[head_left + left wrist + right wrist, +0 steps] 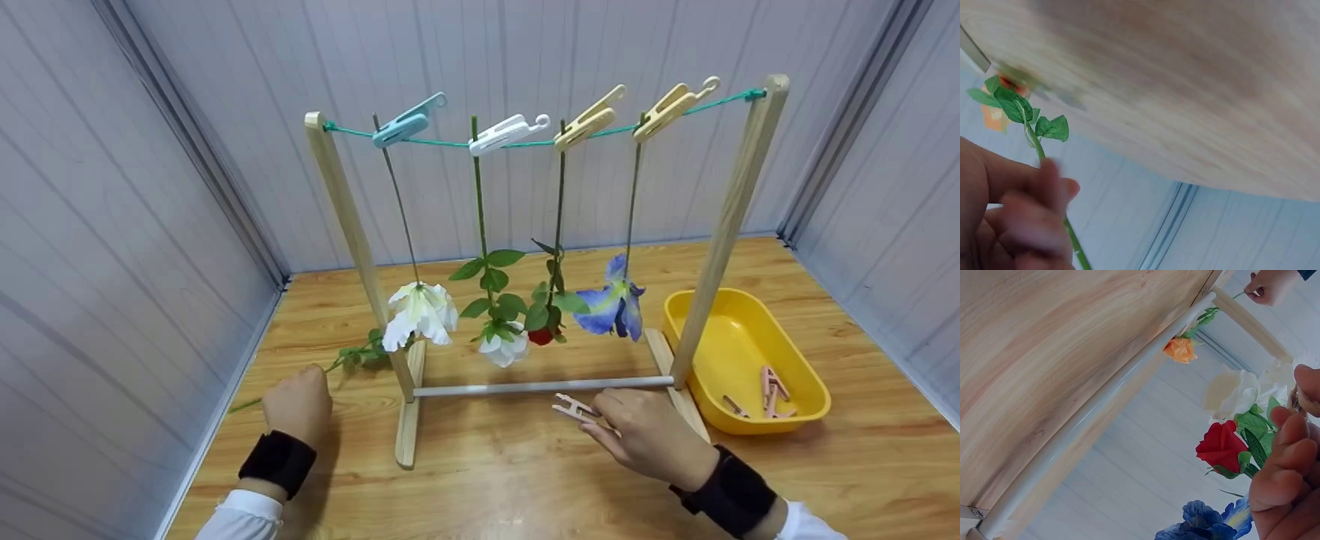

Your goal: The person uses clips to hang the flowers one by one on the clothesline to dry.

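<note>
Now, line by line:
Left hand [297, 405]: curling round the green stem of the orange flower [1007, 110], pinching it between thumb and fingers, as seen from the left wrist; lying low on the wooden table [525, 480] left of the rack's post.
Orange flower: lying on the table behind the left post [352, 232], bloom just peeking out in the right wrist view [1181, 349]; stem running toward the left hand.
Right hand [645, 435]: pinching a pink clothespin [574, 409] at the fingertips, resting in front of the rack's grey bottom bar [544, 386].
Handling, flower: probably very light, with a thin, bendy stem and soft fabric-like petals; likely crushing if gripped at the bloom.
Taking hold: judging the bare stem below the leaves as the safest spot, gripping lightly to avoid kinking.
Handling, clothespin: seemingly stiff, light plastic; squeezing at the tail end.
Line [525, 142]: carrying four hanging flowers already, each clipped upside down.
Yellow tray [750, 315]: holding spare pins, right of the rack.
</note>
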`<state>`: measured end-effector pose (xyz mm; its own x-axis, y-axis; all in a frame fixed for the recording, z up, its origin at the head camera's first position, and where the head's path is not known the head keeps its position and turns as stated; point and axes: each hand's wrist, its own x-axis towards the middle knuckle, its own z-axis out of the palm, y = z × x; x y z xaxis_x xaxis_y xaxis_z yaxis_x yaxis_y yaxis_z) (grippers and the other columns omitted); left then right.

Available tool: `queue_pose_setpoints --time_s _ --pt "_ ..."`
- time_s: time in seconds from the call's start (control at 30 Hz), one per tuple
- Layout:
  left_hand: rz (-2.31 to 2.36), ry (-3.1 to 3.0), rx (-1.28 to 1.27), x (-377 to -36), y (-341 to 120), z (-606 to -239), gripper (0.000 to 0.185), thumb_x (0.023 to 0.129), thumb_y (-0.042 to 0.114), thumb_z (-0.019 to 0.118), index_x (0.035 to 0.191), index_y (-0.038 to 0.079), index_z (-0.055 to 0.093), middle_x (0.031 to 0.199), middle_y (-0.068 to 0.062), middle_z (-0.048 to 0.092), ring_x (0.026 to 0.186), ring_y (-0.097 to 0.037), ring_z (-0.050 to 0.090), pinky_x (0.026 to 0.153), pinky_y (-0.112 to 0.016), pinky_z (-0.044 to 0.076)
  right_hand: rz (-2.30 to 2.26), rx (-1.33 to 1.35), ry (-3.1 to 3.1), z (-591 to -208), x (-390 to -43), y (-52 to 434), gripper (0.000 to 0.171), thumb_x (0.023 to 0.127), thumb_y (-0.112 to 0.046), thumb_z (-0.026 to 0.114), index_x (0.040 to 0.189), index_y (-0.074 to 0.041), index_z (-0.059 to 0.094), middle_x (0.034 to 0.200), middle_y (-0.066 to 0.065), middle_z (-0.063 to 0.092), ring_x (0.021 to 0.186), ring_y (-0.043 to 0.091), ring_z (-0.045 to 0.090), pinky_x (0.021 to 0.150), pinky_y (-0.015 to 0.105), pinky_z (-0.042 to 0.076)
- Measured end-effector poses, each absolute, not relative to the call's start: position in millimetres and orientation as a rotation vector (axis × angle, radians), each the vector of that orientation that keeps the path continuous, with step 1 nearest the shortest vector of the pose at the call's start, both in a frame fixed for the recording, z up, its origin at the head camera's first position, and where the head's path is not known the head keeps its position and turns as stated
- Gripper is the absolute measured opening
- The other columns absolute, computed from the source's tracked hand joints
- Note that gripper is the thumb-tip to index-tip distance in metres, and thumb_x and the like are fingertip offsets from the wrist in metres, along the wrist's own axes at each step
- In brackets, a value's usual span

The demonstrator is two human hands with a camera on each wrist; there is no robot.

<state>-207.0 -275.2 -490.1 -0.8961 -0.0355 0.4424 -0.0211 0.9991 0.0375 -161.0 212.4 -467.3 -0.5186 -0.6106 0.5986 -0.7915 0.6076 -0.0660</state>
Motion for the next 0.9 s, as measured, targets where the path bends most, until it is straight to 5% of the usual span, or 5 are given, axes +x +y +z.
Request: queue_pose_setpoints --time_s 0.2,0.33,0.43,0.67,0.9 --pt "-0.111 -2.588 0.027 -212 -277 -473 0.031 0.099 -0.004 0.055 0.068 0.0 0.052 0.056 0.002 0.026 0.05 -0.016 0.025 0.044 -0.033 0.02 0.457 1.107 -2.316 -467 -161 212 0.025 0.094 -0.021 0.086 0.089 -0.014 0.062 0.074 -0.01 0.051 0.066 -0.001 0.04 0.055 0.015 0.035" --pt "-0.115 -2.489 0.008 -217 -275 -459 0.028 0.104 0.005 0.059 0.079 -0.008 0.06 0.054 -0.013 0.045 0.042 -0.023 0.038 0.038 -0.039 0.032 0.462 1.105 -2.329 -466 -161 212 0.024 0.094 -0.02 0.086 0.09 -0.014 0.063 0.075 -0.01 0.053 0.067 -0.001 0.041 0.056 0.016 0.036" --pt "-0.152 -2.431 -0.014 -221 -271 -447 0.025 0.104 0.009 0.064 0.098 -0.015 0.067 0.068 -0.027 0.064 0.043 -0.035 0.051 0.04 -0.049 0.045 0.462 1.104 -2.333 -466 -160 212 0.024 0.094 -0.02 0.086 0.09 -0.014 0.063 0.075 -0.01 0.054 0.066 -0.001 0.042 0.055 0.016 0.037" --pt "-0.349 -2.287 -0.087 -230 -254 -427 0.032 0.106 0.008 0.065 0.128 -0.016 0.064 0.106 -0.035 0.074 0.068 -0.049 0.07 0.058 -0.061 0.059 0.463 1.104 -2.335 -466 -159 213 0.023 0.095 -0.021 0.085 0.091 -0.014 0.063 0.076 -0.009 0.057 0.066 0.0 0.047 0.055 0.018 0.04" --pt "-0.486 -2.102 -0.222 -243 -240 -419 0.021 0.105 -0.006 0.062 0.126 -0.011 0.063 0.111 -0.032 0.071 0.08 -0.047 0.07 0.063 -0.059 0.06 0.476 1.103 -2.341 -467 -159 214 0.023 0.094 -0.02 0.085 0.091 -0.013 0.064 0.075 -0.009 0.056 0.065 0.0 0.045 0.055 0.016 0.038"
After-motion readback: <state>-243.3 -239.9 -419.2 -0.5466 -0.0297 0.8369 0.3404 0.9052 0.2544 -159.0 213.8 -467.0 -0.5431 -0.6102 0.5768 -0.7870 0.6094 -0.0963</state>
